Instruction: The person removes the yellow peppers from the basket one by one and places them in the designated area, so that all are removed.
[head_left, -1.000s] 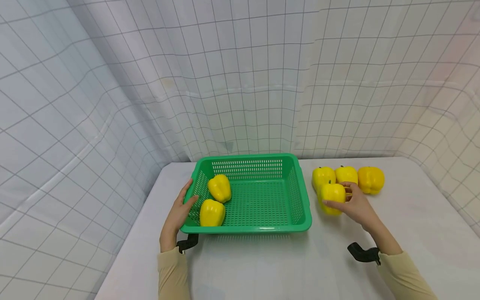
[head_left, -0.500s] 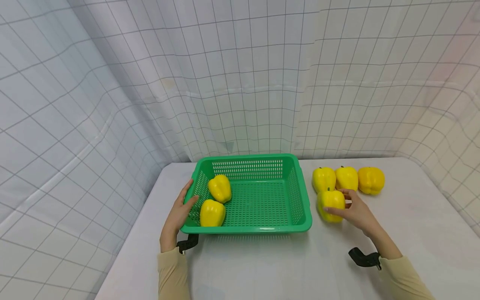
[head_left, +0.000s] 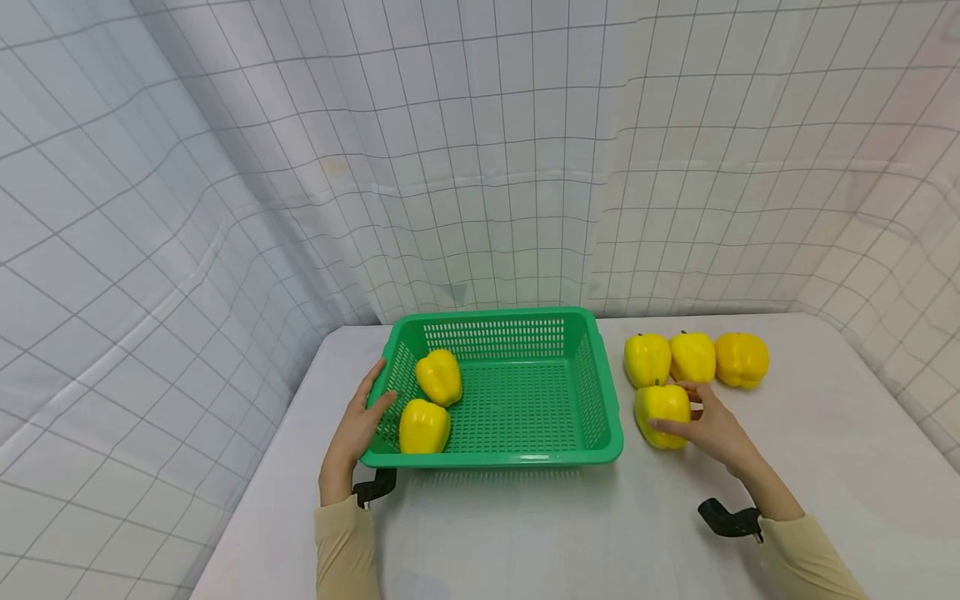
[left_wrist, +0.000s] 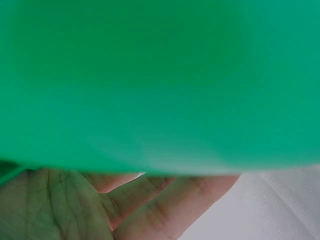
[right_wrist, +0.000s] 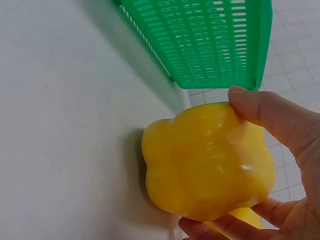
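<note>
In the head view, my right hand holds a yellow bell pepper low over the table, right of the green basket. The right wrist view shows my thumb on one side of this bell pepper and my fingers round the opposite side. At the basket's left rim, my left hand has its thumb over the inner side and its fingers along the outside. Close up, the green wall hides part of that hand. Two more yellow bell peppers lie inside the basket, at its left end.
Behind the held pepper, three bell peppers stand in a row on the white table; the rightmost one is deeper yellow. A white gridded curtain hangs behind the table and along both sides.
My right hand has lowered the bell pepper toward the table and slightly nearer to me, so the row behind shows more. My left hand and the basket have stayed put.
</note>
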